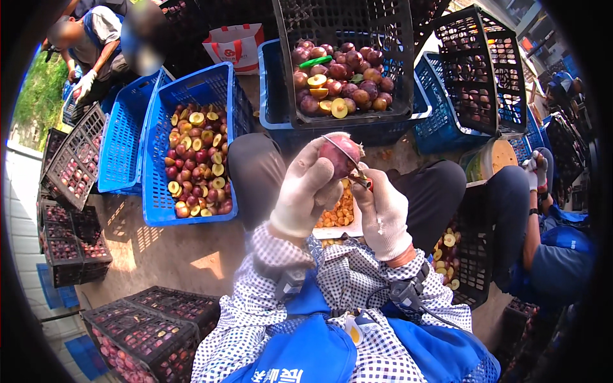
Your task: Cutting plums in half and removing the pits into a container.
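My left hand [305, 191], in a white knit glove, grips a reddish-purple plum [334, 157] in front of my chest. My right hand [387, 214], gloved too, is closed on a small knife [366, 183] with a dark and red handle. Its thin blade lies across the plum's face; how deep it sits in the flesh I cannot tell. Below the hands, between my legs, a white container [350, 231] holds orange pieces, partly hidden by my gloves. Beyond the hands, a tilted black crate [290, 76] holds plums, a few cut ones and a green object [316, 62].
A blue crate [151, 185] of halved plums stands left, beside another blue crate [121, 150]. Black crates [147, 332] of plums are stacked at lower left. Another black crate [476, 255] stands by my right leg. Co-workers sit at upper left and right, near a round tub [485, 163].
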The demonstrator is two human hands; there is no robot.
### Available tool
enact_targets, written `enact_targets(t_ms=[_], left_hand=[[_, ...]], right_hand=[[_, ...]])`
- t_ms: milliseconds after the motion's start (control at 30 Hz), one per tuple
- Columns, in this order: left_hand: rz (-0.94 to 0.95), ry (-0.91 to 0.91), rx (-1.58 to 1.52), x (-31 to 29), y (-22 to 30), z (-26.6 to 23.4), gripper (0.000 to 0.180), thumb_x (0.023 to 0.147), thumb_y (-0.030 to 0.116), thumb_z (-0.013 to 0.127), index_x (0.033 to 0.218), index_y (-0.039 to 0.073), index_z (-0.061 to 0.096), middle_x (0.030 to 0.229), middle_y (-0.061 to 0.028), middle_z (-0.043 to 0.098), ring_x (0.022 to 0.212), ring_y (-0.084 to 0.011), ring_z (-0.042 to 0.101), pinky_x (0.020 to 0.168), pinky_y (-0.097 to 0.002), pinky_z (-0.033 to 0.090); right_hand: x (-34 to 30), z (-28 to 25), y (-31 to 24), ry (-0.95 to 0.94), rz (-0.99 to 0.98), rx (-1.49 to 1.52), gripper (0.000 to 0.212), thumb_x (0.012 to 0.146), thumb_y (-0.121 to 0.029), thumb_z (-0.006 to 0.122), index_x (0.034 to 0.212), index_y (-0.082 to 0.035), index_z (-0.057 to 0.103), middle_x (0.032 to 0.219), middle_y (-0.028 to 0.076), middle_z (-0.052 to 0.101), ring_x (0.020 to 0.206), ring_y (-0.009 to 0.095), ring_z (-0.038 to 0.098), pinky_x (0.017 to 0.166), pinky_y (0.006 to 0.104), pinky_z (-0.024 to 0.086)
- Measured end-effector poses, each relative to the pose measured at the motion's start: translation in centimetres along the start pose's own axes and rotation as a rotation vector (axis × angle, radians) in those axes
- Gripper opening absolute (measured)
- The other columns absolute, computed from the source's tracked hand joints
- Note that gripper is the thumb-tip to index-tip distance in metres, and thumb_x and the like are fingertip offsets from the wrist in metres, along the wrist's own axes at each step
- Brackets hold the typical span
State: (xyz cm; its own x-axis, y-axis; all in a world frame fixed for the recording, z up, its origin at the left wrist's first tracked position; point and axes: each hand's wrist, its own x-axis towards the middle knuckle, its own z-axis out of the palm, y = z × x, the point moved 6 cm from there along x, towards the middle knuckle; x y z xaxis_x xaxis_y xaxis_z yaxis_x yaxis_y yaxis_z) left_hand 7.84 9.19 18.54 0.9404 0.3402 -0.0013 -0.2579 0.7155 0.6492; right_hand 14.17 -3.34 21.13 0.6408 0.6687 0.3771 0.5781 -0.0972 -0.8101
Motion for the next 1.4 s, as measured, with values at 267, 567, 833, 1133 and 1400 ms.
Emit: enact_targets(t_ms=[267,567,833,1133,1400], left_hand=[[0.179,0.041,0.286,1.0,-0.7,-2.0,0.085,0.081,0.052,0.08,0.137,-0.001,0.047,0.115,-0.0098,0.064,0.102,-0.0177,0.064,0.09,-0.0306,0.051],[0.333,0.214,0.894,-1.2,3.0,-0.1,0.054,0.082,0.033,0.083,0.117,0.0,0.058,0.107,-0.0088,0.062,0.092,-0.0129,0.061,0.084,-0.0289,0.051],[0.219,0.214,0.429,-1.1,0.8,-0.4,0.051,0.081,0.035,0.08,0.113,0.0,0.06,0.103,-0.0063,0.063,0.094,-0.0132,0.06,0.086,-0.0281,0.049],[0.106,0.247,0.212,0.5,-2.1,-1.3,0.036,0.083,0.024,0.079,0.106,0.001,0.063,0.095,-0.005,0.065,0.088,-0.01,0.061,0.082,-0.026,0.05],[-0.111,0.077,1.069,0.2,0.9,-1.0,0.049,0.072,0.028,0.086,0.107,0.003,0.063,0.101,-0.0056,0.063,0.098,-0.0129,0.062,0.082,-0.0286,0.053]], right_hand=[[1.0,1.6,2.9,-0.27,0.261,0.205,0.023,0.094,-0.017,0.063,0.112,-0.003,0.065,0.096,0.017,0.066,0.087,0.032,0.065,0.077,0.0397,0.05],[3.0,1.3,0.9,-0.464,0.131,0.305,0.023,0.096,-0.018,0.06,0.109,0.001,0.061,0.093,0.019,0.068,0.081,0.029,0.068,0.072,0.0367,0.052],[-0.5,5.0,2.1,-0.036,0.022,0.416,0.026,0.092,-0.015,0.061,0.112,0.001,0.066,0.1,0.014,0.065,0.08,0.03,0.062,0.074,0.0394,0.051],[-2.8,6.8,6.1,-0.074,0.55,0.948,0.031,0.096,-0.019,0.062,0.12,0.0,0.062,0.112,0.013,0.065,0.097,0.015,0.063,0.081,0.0296,0.051],[0.3,1.9,4.5,-0.45,0.251,0.459,0.031,0.098,-0.017,0.06,0.124,0.0,0.06,0.112,0.015,0.067,0.101,0.026,0.066,0.087,0.0368,0.051]])
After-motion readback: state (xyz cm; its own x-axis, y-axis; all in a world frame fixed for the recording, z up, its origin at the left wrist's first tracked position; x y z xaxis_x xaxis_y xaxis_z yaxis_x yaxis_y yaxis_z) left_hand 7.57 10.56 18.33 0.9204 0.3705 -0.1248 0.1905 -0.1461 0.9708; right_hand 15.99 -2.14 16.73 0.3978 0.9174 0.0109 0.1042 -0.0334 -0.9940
